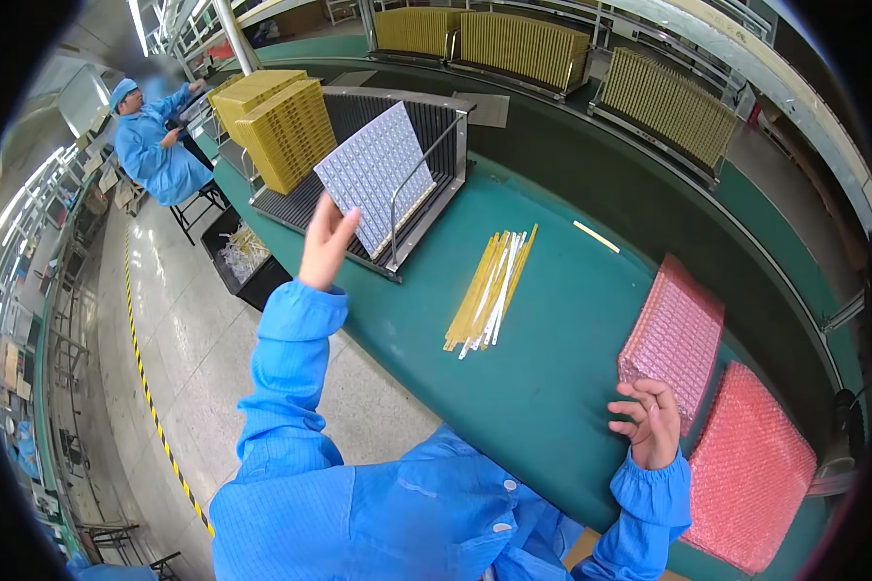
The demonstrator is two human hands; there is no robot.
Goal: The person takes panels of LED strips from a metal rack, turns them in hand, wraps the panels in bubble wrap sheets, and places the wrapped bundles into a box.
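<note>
My left hand (pixel 327 242) is at the near edge of the grey, grid-patterned flat panel (pixel 383 169), which stands tilted in the black ribbed rack (pixel 442 124). Thumb and fingers are parted there; I cannot tell whether they bear on the edge. My right hand (pixel 652 423) is loosely curled with nothing visible in its grasp, beside the flat pink bubble-wrap packet (pixel 680 334) on the green table (pixel 552 387).

Handling: I should hold the panel by its rims only, fingertips off the patterned face. I should keep it square to the rack, clear of the bent metal wire guard (pixel 393 213), and away from the loose yellow and white flat strips (pixel 491 290).
</note>
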